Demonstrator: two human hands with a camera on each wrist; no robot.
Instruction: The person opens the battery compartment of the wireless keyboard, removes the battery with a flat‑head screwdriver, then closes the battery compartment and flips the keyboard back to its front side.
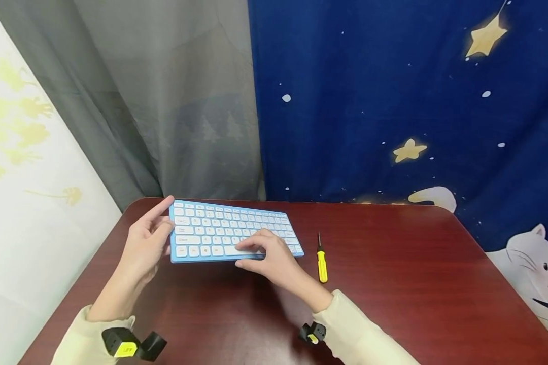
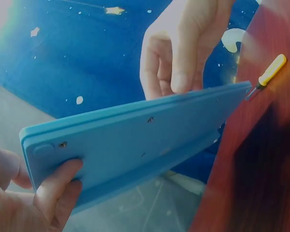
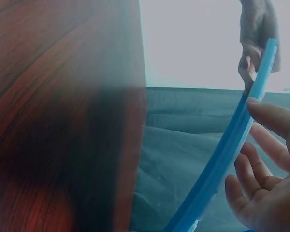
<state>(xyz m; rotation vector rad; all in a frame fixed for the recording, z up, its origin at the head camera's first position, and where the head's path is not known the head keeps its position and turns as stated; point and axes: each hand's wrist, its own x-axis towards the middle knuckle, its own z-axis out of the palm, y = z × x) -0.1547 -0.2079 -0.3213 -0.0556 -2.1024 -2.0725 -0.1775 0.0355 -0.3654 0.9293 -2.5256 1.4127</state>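
Note:
A slim blue keyboard (image 1: 230, 228) with white keys is held up off the table, tilted. At its left end my left hand (image 1: 147, 238) grips it, index finger along the side edge. Fingers of that hand press on the blue underside (image 2: 111, 145), where small screws (image 2: 150, 120) show. My right hand (image 1: 274, 256) lies over the near edge, loosely bent fingertips on the keys around the space bar. In the right wrist view, the right thumb (image 3: 273, 116) is at the keyboard's edge (image 3: 222, 154), with the other fingers on the key side.
A screwdriver (image 1: 321, 266) with a yellow handle lies on the dark red table (image 1: 406, 274), right of the keyboard, its tip pointing away. Behind the table hang a grey curtain (image 1: 201, 101) and a blue star-patterned curtain (image 1: 347, 101). A white patterned surface (image 1: 36, 213) stands at the left.

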